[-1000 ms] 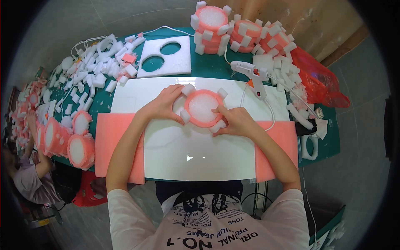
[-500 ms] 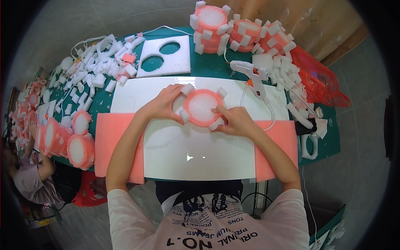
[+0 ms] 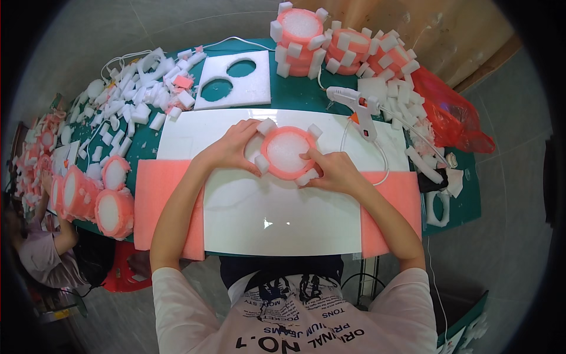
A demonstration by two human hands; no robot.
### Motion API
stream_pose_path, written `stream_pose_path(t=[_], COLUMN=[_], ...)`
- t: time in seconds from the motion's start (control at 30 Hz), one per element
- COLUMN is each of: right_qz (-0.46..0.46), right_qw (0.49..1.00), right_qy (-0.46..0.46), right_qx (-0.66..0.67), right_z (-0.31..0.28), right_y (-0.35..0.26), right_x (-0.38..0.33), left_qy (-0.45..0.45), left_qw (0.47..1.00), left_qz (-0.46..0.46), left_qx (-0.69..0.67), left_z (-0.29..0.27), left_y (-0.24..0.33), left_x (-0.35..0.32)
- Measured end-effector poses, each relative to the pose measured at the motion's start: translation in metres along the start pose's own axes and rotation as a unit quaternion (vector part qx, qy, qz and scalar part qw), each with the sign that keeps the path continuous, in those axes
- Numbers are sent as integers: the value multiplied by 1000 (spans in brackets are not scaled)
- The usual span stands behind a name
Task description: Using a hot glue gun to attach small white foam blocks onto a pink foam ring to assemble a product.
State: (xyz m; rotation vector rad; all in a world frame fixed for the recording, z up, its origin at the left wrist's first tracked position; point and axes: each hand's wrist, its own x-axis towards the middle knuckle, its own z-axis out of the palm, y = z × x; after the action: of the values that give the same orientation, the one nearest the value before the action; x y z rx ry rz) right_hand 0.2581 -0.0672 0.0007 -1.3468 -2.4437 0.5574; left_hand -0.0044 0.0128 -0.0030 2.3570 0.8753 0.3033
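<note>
- From my remote view, the work sits on the glossy white rectangular board [image 3: 283, 218]: a round piece of salmon-pink foam ringing a white foam face [image 3: 288, 152], above the board's middle.
- I count four small white foam blocks [image 3: 315, 131] around its rim, so I'd judge the blocks on this piece to be all placed; whether they are stuck fast I cannot tell.
- My left hand [image 3: 239, 147] makes a wide C, fingers at the upper-left block and thumb by the lower-left one, bracing that side.
- My right hand [image 3: 327, 170] is closed more tightly, thumb over the pink rim and fingers at the lower-right block.
- The white hot-glue gun [image 3: 359, 109] lies near the board's upper right, clear of both hands.
- Beyond the board, the tall stack of pink rings with white blocks [image 3: 299, 50] looks to be at this stage or further.
- At left, the pink-sided, white-faced rounds [image 3: 115, 213] show no such blocks; I'd count them as undone.
- Plenty of loose white foam offcuts [image 3: 141, 112] remain on the green tabletop [image 3: 298, 91].
</note>
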Motion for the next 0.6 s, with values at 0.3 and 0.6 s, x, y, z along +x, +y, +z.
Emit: stream_pose_path(t=[0.3,0.6], right_qz=[-24,-9], right_qw=[1000,1000], right_qy=[16,-18], right_qx=[-1,8], right_z=[2,-2], right_y=[4,4], right_x=[0,1], left_qy=[39,45], left_qw=[998,997], left_qz=[44,48], left_qx=[17,31], left_z=[3,4], left_y=[-4,-5], left_x=[0,-1])
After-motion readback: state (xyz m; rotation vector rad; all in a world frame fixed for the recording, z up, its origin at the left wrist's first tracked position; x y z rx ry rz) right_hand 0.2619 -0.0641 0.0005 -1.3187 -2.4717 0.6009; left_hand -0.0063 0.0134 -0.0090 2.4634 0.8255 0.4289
